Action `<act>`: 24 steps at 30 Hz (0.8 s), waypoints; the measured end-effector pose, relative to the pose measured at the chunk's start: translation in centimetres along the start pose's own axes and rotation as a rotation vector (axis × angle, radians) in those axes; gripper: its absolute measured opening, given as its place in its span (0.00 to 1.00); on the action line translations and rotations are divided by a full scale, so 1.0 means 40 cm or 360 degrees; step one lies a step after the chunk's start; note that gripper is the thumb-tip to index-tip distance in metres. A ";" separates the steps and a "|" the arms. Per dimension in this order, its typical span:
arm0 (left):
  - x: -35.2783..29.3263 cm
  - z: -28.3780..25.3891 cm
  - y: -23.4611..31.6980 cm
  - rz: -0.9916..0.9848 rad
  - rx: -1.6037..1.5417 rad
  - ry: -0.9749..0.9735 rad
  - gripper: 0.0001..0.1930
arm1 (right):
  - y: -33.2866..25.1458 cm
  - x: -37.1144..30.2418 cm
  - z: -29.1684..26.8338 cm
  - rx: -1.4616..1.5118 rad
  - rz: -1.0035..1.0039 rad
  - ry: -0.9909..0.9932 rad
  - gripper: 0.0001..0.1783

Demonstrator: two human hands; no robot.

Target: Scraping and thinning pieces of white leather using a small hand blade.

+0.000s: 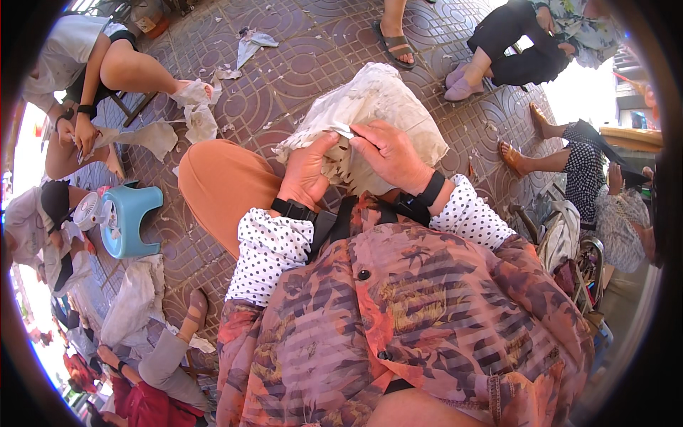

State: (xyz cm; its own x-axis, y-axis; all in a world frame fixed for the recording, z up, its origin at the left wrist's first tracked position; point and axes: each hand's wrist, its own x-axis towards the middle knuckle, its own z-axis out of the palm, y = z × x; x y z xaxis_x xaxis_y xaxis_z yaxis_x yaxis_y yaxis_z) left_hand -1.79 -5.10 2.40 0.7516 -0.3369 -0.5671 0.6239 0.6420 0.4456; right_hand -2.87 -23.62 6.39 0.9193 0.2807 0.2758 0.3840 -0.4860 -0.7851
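Observation:
A cream-white cloth (371, 92) with a ragged, hole-patterned edge lies bunched over my knees. My left hand (306, 172) is closed on its near left edge, thumb and forefinger pressed together. Close beside it, my right hand (397, 155) is closed too, its thumb and fingers pinching the same cloth. Between the two hands a small pale, shiny sliver (343, 131) shows; whether it is a fold of cloth or a small tool I cannot make out. Loose strips of the cloth's edge hang below my hands.
Patterned reddish floor tiles (284, 92) carry scattered white scraps and a crumpled cloth piece (253, 44). A blue plastic stool (134, 220) with a small white fan (88, 211) stands at left. Seated people surround me, one at upper left holding a cloth strip (153, 139); a sandalled foot (395, 46) is ahead.

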 end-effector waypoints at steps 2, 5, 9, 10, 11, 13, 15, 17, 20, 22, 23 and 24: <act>-0.017 -0.004 0.019 0.0020 -0.0019 0.0004 0.12 | -0.001 0.010 0.026 0.0044 -0.0079 0.0091 0.12; -0.061 -0.041 0.037 -0.0062 -0.0187 -0.0087 0.12 | -0.028 0.028 0.052 0.0075 -0.0172 -0.0065 0.12; -0.004 -0.016 -0.048 0.0145 -0.0040 -0.0131 0.15 | 0.017 -0.039 0.001 -0.0239 -0.0038 -0.0064 0.14; 0.007 -0.027 -0.065 0.0250 -0.0098 -0.0226 0.16 | -0.012 -0.034 -0.002 -0.0191 -0.0030 -0.0129 0.14; 0.013 -0.024 -0.066 0.0227 -0.0006 -0.0179 0.16 | -0.017 -0.037 -0.006 -0.0200 -0.0033 -0.0138 0.14; -0.016 -0.028 -0.045 0.0244 0.0061 -0.0086 0.15 | -0.009 -0.039 0.013 -0.0180 -0.0074 -0.0186 0.14; -0.064 -0.021 -0.012 0.0129 0.0060 -0.0102 0.16 | -0.006 -0.028 0.028 -0.0145 -0.0056 -0.0208 0.15; -0.062 -0.041 -0.020 0.0185 0.0018 -0.0064 0.17 | -0.016 -0.015 0.040 -0.0120 -0.0057 -0.0271 0.15; -0.059 -0.043 -0.017 0.0244 -0.0026 -0.0046 0.18 | -0.031 0.000 0.055 -0.0115 -0.0064 -0.0312 0.15; -0.059 -0.042 -0.011 0.0252 0.0010 0.0003 0.18 | -0.041 0.012 0.057 -0.0112 0.0007 -0.0312 0.15; -0.061 -0.051 -0.003 0.0254 0.0065 0.0021 0.18 | -0.042 0.018 0.066 -0.0098 -0.0012 -0.0345 0.15; -0.057 -0.059 -0.005 0.0274 0.0043 0.0047 0.18 | -0.043 0.024 0.075 -0.0062 -0.0036 -0.0340 0.15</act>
State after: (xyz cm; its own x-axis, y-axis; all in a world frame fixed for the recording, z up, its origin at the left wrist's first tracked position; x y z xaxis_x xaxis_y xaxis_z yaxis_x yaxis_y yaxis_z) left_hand -4.14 -2.85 1.98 0.8415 -0.2028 -0.5008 0.4923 0.6697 0.5560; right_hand -2.89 -20.04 6.34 0.8728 0.4588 0.1664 0.4113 -0.5078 -0.7569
